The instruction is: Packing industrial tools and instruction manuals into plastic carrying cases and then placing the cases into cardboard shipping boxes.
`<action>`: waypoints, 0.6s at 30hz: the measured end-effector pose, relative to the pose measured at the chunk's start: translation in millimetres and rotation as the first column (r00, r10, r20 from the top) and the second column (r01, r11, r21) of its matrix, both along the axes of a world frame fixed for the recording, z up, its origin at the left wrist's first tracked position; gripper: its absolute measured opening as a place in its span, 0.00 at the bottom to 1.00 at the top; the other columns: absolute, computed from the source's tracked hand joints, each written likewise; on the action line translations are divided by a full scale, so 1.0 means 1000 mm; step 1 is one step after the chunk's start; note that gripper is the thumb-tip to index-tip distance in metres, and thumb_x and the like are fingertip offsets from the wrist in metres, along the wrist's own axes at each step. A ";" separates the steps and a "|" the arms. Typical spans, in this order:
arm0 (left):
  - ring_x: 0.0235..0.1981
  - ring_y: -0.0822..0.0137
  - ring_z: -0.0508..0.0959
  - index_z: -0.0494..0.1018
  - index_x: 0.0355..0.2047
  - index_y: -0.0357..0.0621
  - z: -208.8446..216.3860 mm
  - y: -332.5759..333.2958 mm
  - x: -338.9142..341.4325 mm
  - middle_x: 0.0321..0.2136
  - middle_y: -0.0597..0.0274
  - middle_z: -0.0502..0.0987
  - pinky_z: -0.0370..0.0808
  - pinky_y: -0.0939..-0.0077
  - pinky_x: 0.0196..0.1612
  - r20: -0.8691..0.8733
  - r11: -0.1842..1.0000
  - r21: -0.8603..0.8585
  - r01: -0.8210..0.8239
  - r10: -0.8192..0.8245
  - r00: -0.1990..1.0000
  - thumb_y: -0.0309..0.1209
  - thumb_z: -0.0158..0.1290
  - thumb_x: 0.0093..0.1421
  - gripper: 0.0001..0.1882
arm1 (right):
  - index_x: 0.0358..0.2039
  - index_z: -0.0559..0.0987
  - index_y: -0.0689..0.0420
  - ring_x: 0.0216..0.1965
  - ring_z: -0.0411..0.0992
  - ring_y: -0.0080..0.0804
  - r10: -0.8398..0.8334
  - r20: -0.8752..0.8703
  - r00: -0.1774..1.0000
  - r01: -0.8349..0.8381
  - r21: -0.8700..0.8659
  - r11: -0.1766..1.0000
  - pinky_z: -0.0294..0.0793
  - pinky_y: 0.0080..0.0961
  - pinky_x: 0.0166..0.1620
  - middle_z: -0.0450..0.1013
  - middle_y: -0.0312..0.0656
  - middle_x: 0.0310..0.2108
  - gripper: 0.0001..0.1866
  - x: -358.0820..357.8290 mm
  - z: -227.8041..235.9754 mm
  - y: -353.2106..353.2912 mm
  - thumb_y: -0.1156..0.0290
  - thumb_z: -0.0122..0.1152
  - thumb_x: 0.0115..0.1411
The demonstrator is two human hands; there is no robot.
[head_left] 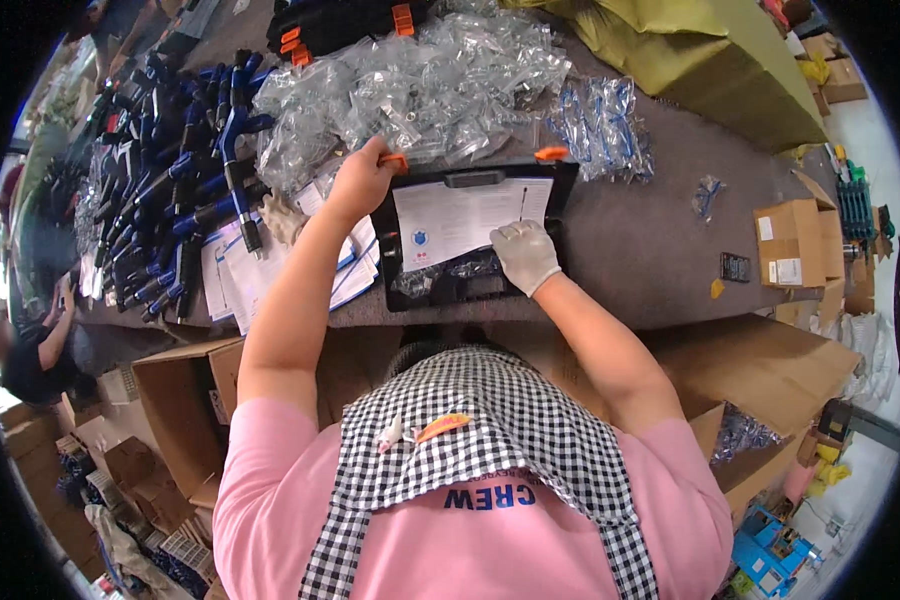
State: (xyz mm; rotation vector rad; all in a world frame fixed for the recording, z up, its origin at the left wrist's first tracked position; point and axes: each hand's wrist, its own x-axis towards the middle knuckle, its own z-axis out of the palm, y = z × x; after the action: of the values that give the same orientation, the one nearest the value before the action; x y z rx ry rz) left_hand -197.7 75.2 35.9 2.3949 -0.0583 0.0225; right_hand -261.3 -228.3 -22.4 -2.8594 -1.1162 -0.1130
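Note:
A black plastic tool case (562,196) lies in front of me, with a dark handle and an orange latch at either end of its far edge. My bare left hand (363,180) is closed at the left orange latch (394,161). A white printed sheet (450,222) lies in the case, over clear-bagged parts (417,282) that show along the near side. On the sheet's right part rests my right hand (526,257), in a pale glove, its fingers curled together against the paper. What lies beneath those fingers is hidden.
Clear plastic bags (400,90) heap up beyond the case. Many blue-and-black handled tools (170,190) pile at left, near loose sheets (232,275) and a pale glove (282,218). Blue-bagged parts (602,125) lie right. Cardboard boxes (185,400) stand below the table; another person (32,350) is far left.

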 end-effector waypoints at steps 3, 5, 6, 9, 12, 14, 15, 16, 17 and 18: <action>0.37 0.43 0.78 0.70 0.39 0.39 0.022 -0.007 -0.059 0.33 0.42 0.79 0.73 0.57 0.39 -0.086 0.994 -0.083 0.071 -0.079 0.993 0.32 0.54 0.60 0.11 | 0.29 0.78 0.53 0.39 0.75 0.35 -0.016 0.015 1.000 0.016 -0.010 1.000 0.71 0.33 0.45 0.76 0.37 0.30 0.06 -0.007 -0.010 -0.003 0.70 0.52 0.52; 0.40 0.45 0.79 0.69 0.44 0.39 0.018 -0.016 -0.113 0.38 0.46 0.79 0.74 0.60 0.42 -0.153 0.995 -0.092 0.040 -0.054 0.987 0.27 0.55 0.58 0.14 | 0.36 0.79 0.54 0.46 0.74 0.40 -0.153 -0.166 0.974 0.137 -0.105 0.985 0.70 0.37 0.51 0.77 0.43 0.38 0.11 -0.012 -0.015 0.001 0.68 0.52 0.55; 0.45 0.45 0.77 0.68 0.49 0.39 0.007 -0.020 -0.134 0.45 0.45 0.77 0.73 0.60 0.48 -0.128 0.987 -0.106 0.124 -0.137 0.982 0.24 0.56 0.55 0.20 | 0.40 0.79 0.54 0.49 0.72 0.44 -0.220 -0.136 0.966 0.245 0.206 0.947 0.68 0.39 0.54 0.76 0.46 0.42 0.13 -0.013 -0.035 -0.003 0.66 0.53 0.56; 0.64 0.49 0.62 0.65 0.57 0.42 -0.043 -0.024 -0.186 0.62 0.48 0.64 0.59 0.52 0.64 -0.013 0.938 0.063 0.339 -0.339 0.941 0.21 0.55 0.51 0.31 | 0.50 0.76 0.55 0.56 0.67 0.52 -0.264 -0.304 0.916 0.362 0.336 0.869 0.62 0.44 0.60 0.72 0.51 0.51 0.20 -0.028 -0.061 -0.020 0.61 0.54 0.59; 0.67 0.51 0.58 0.65 0.59 0.45 -0.060 -0.031 -0.203 0.63 0.48 0.62 0.55 0.47 0.65 -0.046 0.832 0.374 0.410 -0.425 0.904 0.27 0.53 0.52 0.31 | 0.56 0.70 0.56 0.61 0.61 0.50 -0.405 -0.320 0.857 0.446 0.065 0.893 0.59 0.41 0.62 0.66 0.51 0.58 0.28 -0.049 -0.049 -0.043 0.59 0.59 0.57; 0.68 0.48 0.55 0.65 0.60 0.47 -0.077 -0.034 -0.210 0.65 0.49 0.59 0.55 0.45 0.65 -0.054 0.788 0.449 0.421 -0.446 0.893 0.29 0.54 0.51 0.32 | 0.63 0.61 0.59 0.68 0.49 0.50 -0.554 -0.534 0.639 0.750 0.272 0.602 0.44 0.43 0.69 0.50 0.53 0.68 0.36 -0.074 -0.028 -0.082 0.59 0.57 0.56; 0.67 0.47 0.56 0.64 0.61 0.47 -0.084 -0.035 -0.209 0.65 0.47 0.58 0.55 0.46 0.64 -0.033 0.725 0.544 0.422 -0.484 0.874 0.41 0.57 0.51 0.36 | 0.64 0.60 0.63 0.68 0.50 0.52 -0.578 -0.151 0.802 0.520 -0.300 0.800 0.43 0.45 0.69 0.45 0.55 0.69 0.37 -0.077 -0.025 -0.110 0.62 0.56 0.56; 0.67 0.47 0.56 0.64 0.61 0.47 -0.071 -0.041 -0.206 0.65 0.47 0.58 0.55 0.46 0.64 -0.029 0.726 0.541 0.424 -0.488 0.872 0.41 0.57 0.51 0.36 | 0.64 0.60 0.61 0.67 0.49 0.52 -0.547 -0.192 0.815 0.512 -0.206 0.834 0.45 0.47 0.69 0.48 0.53 0.69 0.37 -0.076 -0.023 -0.143 0.62 0.56 0.56; 0.66 0.47 0.56 0.63 0.62 0.48 -0.044 -0.050 -0.200 0.64 0.46 0.58 0.55 0.48 0.63 -0.086 0.738 0.501 0.453 -0.479 0.874 0.48 0.59 0.48 0.41 | 0.62 0.64 0.61 0.64 0.54 0.52 -0.576 -0.160 0.802 0.542 -0.212 0.813 0.49 0.47 0.67 0.54 0.54 0.66 0.35 -0.068 -0.029 -0.173 0.66 0.56 0.53; 0.65 0.47 0.56 0.63 0.63 0.48 -0.030 -0.056 -0.197 0.64 0.45 0.58 0.55 0.49 0.63 -0.144 0.755 0.457 0.470 -0.459 0.877 0.56 0.60 0.45 0.47 | 0.60 0.66 0.61 0.63 0.56 0.52 -0.633 -0.128 0.763 0.631 -0.062 0.773 0.51 0.47 0.66 0.57 0.54 0.64 0.33 -0.058 -0.023 -0.178 0.67 0.57 0.52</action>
State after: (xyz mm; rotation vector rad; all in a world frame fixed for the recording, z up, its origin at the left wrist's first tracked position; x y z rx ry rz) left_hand -395.0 18.7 6.2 2.8055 -0.7335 -0.2891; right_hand -319.6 -406.6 -45.4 -3.0617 -0.0784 0.0695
